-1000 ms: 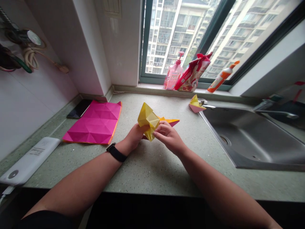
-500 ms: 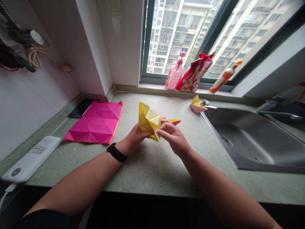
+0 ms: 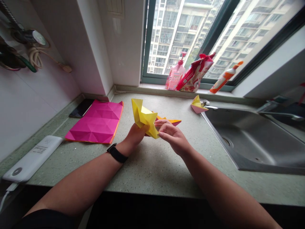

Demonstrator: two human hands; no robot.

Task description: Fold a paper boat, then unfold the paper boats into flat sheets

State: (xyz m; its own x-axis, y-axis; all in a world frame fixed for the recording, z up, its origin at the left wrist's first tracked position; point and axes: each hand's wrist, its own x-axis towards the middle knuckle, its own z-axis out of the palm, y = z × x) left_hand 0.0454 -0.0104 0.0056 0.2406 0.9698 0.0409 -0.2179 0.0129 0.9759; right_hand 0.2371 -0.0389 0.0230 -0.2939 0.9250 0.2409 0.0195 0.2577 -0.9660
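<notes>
A folded yellow paper piece (image 3: pixel 143 116) stands up between both hands over the green speckled counter (image 3: pixel 152 162). My left hand (image 3: pixel 134 135), with a black watch on its wrist, is closed on the paper's lower left. My right hand (image 3: pixel 170 135) pinches its lower right edge with thumb and fingers. Just behind my right hand an orange and pink folded paper (image 3: pixel 172 121) lies on the counter.
A creased pink sheet (image 3: pixel 96 122) lies to the left beside a dark phone (image 3: pixel 79 108). A white power bank (image 3: pixel 32 158) sits at the counter's left front. A small yellow-pink folded piece (image 3: pixel 197 105) rests by the steel sink (image 3: pixel 252 140). Bottles and a red bag (image 3: pixel 194 76) line the windowsill.
The yellow paper has been turned and tilted leftward in my hands, its top now pointing further left. Both hands stay in nearly the same spot.
</notes>
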